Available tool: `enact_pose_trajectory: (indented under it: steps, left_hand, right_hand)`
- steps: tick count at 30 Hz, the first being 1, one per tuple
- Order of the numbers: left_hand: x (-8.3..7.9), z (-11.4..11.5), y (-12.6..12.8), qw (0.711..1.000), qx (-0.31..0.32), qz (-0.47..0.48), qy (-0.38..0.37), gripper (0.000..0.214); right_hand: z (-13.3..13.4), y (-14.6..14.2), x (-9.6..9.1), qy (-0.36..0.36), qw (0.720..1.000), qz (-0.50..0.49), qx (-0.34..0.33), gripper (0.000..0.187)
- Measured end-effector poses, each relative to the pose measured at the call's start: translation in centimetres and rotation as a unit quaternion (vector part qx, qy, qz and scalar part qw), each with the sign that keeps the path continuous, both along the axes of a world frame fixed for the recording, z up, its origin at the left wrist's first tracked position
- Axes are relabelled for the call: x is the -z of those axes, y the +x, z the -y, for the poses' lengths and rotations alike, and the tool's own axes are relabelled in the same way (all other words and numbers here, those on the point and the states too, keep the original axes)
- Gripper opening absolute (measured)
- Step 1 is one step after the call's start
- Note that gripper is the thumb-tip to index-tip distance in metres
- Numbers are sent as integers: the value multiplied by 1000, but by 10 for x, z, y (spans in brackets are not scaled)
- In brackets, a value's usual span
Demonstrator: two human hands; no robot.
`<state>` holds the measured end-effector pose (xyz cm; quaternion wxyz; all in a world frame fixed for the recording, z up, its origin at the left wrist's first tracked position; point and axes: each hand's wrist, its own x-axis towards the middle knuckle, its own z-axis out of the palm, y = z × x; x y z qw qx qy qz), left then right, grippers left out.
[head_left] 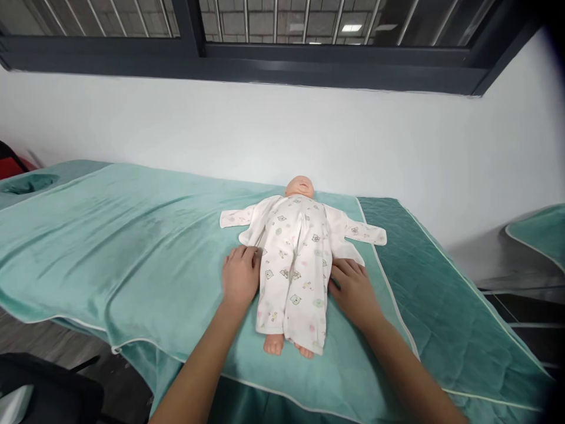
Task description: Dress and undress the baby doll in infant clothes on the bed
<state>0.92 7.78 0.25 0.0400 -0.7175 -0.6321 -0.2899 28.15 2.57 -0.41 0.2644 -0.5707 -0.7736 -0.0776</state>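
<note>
A baby doll (pixel 300 186) lies on its back, its head toward the wall and its bare feet (pixel 273 344) toward me. It has on a white long-sleeved baby top (pixel 236 217) with the sleeves spread wide. White printed baby trousers (pixel 293 265) cover its front from just below the neck to the ankles. My left hand (pixel 241 274) is curled at the left side of the trousers, fingertips partly hidden by the cloth. On the opposite side, my right hand (pixel 353 288) has its bent fingers and thumb at the trousers' edge.
A light green blanket (pixel 168 235) lies under the doll, over a darker quilted cover (pixel 424 277) on the bed. Behind stands a white wall (pixel 247 129) below a dark window frame (pixel 335 68). At lower left is a black object (pixel 48 388), perhaps a chair.
</note>
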Motion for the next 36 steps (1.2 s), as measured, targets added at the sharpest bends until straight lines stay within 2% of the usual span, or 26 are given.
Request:
enact_pose_trajectory:
  steps: [4,10,12,15,18,22,25,27,29,31,33,35,36]
  left_hand:
    - [2,-4,-2,997,-16,70,-7,24]
    - [2,-5,-2,995,-14,95,-4,21]
    - [3,-6,-3,994,-12,111,3,20]
    - [7,-9,-7,988,-9,152,19,19]
    - [10,-14,-12,982,-33,182,40,20]
    - [10,-22,-12,984,-100,142,28,30]
    - [9,-25,-6,985,-142,94,-11,38]
    - [7,-25,-4,985,-148,80,-29,34]
    - [6,-23,-4,987,-133,88,-32,23]
    - [6,-20,-6,986,-109,122,-28,17]
    - [5,-17,-10,976,-83,197,-29,17]
    - [4,-14,-12,951,-65,300,-31,18]
    - [3,-12,-13,936,-56,347,-30,18]
  right_hand:
    - [1,-2,0,-10,1000,13,6,6]
    - [1,-5,1,-9,1000,-3,8,9]
    - [1,-3,1,-3,999,-32,2,12]
    - [-2,6,4,33,991,-126,7,12]
    - [-7,23,7,59,974,-193,100,17]
    - [-12,41,7,-49,956,-111,268,32]
    - [-12,44,2,-112,943,-54,307,36]
    - [-13,46,-1,-154,933,-67,318,35]
    - [-18,50,-3,-198,921,-116,315,30]
    - [-24,54,-8,-202,911,-204,297,23]
    - [-30,51,-17,-147,892,-345,253,19]
    - [-31,37,-33,-62,855,-490,157,20]
    - [-30,26,-43,-25,840,-535,89,20]
